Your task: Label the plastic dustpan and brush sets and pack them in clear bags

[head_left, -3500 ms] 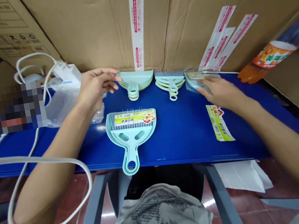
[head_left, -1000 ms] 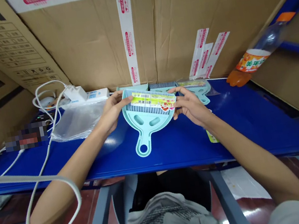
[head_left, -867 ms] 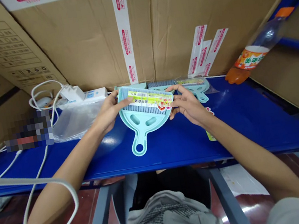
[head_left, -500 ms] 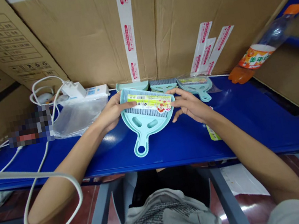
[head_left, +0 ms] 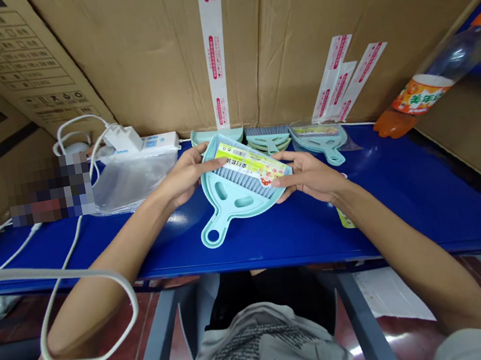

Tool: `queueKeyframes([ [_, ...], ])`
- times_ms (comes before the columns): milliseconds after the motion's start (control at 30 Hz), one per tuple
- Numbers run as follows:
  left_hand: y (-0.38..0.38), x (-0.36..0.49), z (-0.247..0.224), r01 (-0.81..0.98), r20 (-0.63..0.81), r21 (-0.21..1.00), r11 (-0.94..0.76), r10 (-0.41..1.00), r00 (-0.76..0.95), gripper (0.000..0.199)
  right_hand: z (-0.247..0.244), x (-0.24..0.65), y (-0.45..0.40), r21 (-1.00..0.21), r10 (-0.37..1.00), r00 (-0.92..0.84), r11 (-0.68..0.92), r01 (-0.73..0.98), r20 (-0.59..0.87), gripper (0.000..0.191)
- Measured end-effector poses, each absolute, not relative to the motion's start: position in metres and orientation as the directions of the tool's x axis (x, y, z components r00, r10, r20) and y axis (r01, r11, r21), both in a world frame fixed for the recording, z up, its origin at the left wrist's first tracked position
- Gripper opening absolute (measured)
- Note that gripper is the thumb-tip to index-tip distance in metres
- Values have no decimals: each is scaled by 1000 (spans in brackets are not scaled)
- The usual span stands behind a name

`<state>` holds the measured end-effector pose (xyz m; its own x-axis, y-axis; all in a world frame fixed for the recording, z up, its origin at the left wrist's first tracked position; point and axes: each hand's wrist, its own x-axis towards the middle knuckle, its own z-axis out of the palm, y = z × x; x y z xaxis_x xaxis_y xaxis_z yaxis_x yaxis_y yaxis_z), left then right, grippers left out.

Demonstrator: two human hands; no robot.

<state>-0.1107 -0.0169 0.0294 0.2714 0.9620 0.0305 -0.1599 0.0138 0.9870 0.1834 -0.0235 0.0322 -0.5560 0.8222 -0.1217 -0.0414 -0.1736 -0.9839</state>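
Between my hands is a light-blue dustpan and brush set, the grey-bristled brush nested in the pan and its ringed handle pointing down to the left. A yellow-green printed card lies across the bristles. My left hand grips the upper left edge, thumb on the card's left end. On the right side, my right hand is closed on the edge, thumb over the card's right end and fingers behind. Farther back are a dustpan, several stacked brushes and a bagged set.
Clear plastic bags lie at the left beside a white power strip and cables. An orange drink bottle leans at the right. Another card is partly under my right forearm. Cardboard walls the back of the blue table.
The dustpan set has turned so its handle points further left and its right side is lower. My right hand's fingers have closed onto its right edge; the left keeps its grip.
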Motion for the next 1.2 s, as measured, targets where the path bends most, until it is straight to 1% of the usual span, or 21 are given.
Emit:
queueKeyframes([
  [100, -18, -108, 29, -181, 29, 983, 25, 957, 289, 53, 32, 179, -28, -984, 820, -558, -177, -35, -128, 63],
  [200, -21, -105, 29, -197, 20, 979, 43, 951, 309, 48, 29, 175, -30, -978, 819, -558, -201, -60, -134, 51],
  [267, -22, -105, 30, -199, 16, 979, 46, 954, 299, 45, 27, 174, -30, -974, 811, -570, -213, -78, -132, 47],
  [533, -20, -106, 27, -166, 52, 986, -5, 958, 282, 48, 23, 172, -35, -982, 776, -621, -179, -51, -109, 55],
  [633, -21, -106, 26, -156, 54, 988, -10, 957, 284, 53, 23, 174, -34, -976, 721, -679, -216, -33, -136, 56],
  [700, -23, -105, 27, -148, 48, 989, -3, 954, 296, 55, 23, 177, -32, -967, 706, -688, -252, -20, -170, 52],
  [833, -28, -99, 27, -124, 37, 992, 5, 942, 335, 57, 22, 177, -29, -967, 782, -599, -250, -44, -175, 43],
  [933, -33, -93, 27, -107, 55, 994, -18, 934, 353, 56, 21, 171, -33, -973, 749, -647, -227, -44, -146, 45],
  [1000, -35, -90, 26, -82, 60, 996, -31, 924, 377, 54, 19, 165, -36, -977, 756, -642, -205, -49, -127, 45],
  [1200, -39, -85, 20, 39, 107, 990, -138, 892, 438, 44, 9, 151, -40, -991, 845, -528, -124, -47, -81, 41],
])
